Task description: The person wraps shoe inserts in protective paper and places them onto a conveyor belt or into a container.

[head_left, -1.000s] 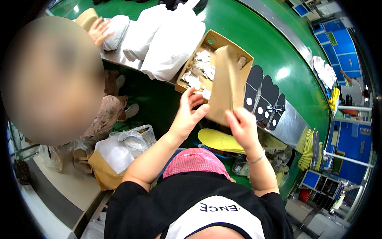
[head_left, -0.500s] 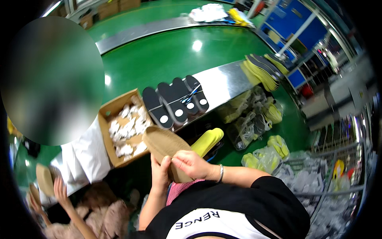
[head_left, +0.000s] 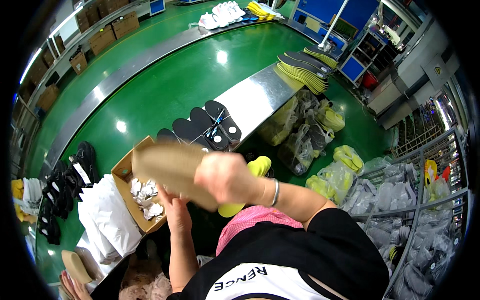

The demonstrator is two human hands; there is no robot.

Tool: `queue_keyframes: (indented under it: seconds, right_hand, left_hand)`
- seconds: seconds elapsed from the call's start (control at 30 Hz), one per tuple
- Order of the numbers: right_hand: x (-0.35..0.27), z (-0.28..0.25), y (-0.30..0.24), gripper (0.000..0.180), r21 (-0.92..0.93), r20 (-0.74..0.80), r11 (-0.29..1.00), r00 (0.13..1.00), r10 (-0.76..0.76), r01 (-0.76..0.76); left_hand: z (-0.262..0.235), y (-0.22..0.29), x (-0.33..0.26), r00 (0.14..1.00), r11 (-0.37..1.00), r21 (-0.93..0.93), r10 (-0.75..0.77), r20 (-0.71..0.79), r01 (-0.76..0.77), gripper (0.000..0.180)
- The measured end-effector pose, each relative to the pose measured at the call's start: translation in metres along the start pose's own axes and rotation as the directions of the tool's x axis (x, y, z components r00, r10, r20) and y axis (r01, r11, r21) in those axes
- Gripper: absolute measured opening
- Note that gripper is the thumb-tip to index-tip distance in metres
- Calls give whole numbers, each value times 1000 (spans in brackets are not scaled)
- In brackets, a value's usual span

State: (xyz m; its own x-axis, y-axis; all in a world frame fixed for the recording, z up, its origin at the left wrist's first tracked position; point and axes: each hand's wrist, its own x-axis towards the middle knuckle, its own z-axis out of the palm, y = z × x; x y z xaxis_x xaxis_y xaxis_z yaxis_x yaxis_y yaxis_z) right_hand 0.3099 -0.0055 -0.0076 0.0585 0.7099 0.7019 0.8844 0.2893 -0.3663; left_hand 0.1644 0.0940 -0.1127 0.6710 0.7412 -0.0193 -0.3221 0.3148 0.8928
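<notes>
Head view: the right hand [head_left: 225,177] grips a tan insole [head_left: 167,165], the left hand [head_left: 178,217] unclear in hold, a handling step seemingly needing steadiness.

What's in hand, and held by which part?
Right hand grips a blurred tan insole by its right edge, toward the near end. Left hand is at its lower edge; whether it grips cannot be told.
</notes>
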Motion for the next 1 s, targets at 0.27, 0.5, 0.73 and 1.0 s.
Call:
queue_keyframes:
  seconds: [0.27, 0.5, 0.73, 1.0]
  right_hand:
    - [-49, 21, -22, 14, 136, 201, 963, 958, 204, -234]
    - [-44, 34, -25, 17, 447, 388, 754, 864, 321, -481]
    - [-52, 42, -34, 19, 384, 535, 659, 738, 412, -647]
    - [-55, 32, -13, 18, 459, 36, 612, 702, 712, -644]
  left_hand:
    - [2, -13, -23, 969, 939, -257, -198, 146, 230, 84]
    - [0, -22, -40, 934, 974, 114, -222, 278, 198, 85]
    - [11, -22, -55, 986, 988, 97, -129, 109, 118, 97]
    - [-27, -38, -81, 927, 879, -436, -307, -215, 190, 78]
